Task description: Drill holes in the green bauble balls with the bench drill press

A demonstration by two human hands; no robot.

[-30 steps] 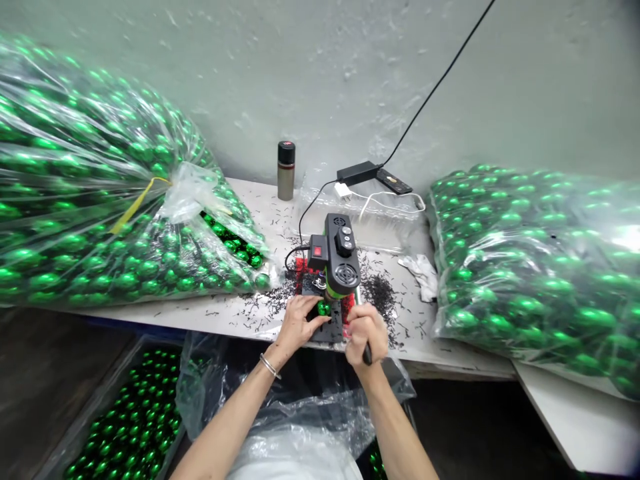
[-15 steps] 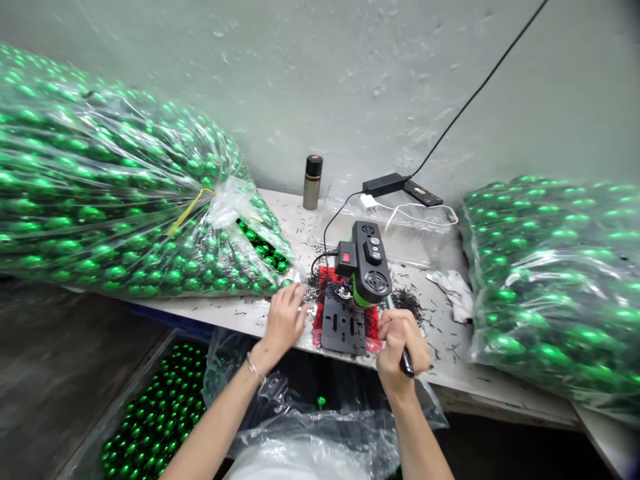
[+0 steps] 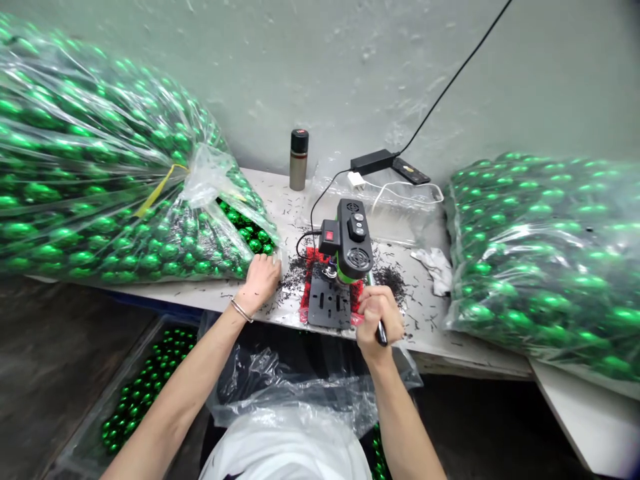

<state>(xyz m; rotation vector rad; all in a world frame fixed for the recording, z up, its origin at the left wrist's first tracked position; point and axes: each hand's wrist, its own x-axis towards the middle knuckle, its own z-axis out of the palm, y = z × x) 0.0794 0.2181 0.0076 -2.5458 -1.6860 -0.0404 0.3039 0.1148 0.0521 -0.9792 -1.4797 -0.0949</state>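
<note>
My left hand (image 3: 263, 277) is at the torn opening of a big clear plastic bag (image 3: 165, 233) full of shiny green balls (image 3: 250, 235). Its fingers bend over the bag's edge, and their tips are hidden. In a fist, my right hand (image 3: 380, 320) grips the lever (image 3: 381, 333), whose black end pokes out below it. That lever belongs to a small black and green bench press (image 3: 356, 237) with a red switch. A slotted black base plate (image 3: 330, 303) lies under the press head, on a red mat (image 3: 305, 307).
Black scraps (image 3: 390, 283) litter the white table (image 3: 425, 330). Behind the press are a flask (image 3: 299, 160), a power adapter (image 3: 373, 161) with cables and a phone-like black slab (image 3: 411, 171). A second bag of green balls (image 3: 540, 267) sits right, near a white cloth (image 3: 434, 269). A bin (image 3: 145, 380) holds more balls below.
My left hand has moved left, away from the press, to the bag's opening. My right hand keeps its grip on the lever. The whole view has shifted slightly.
</note>
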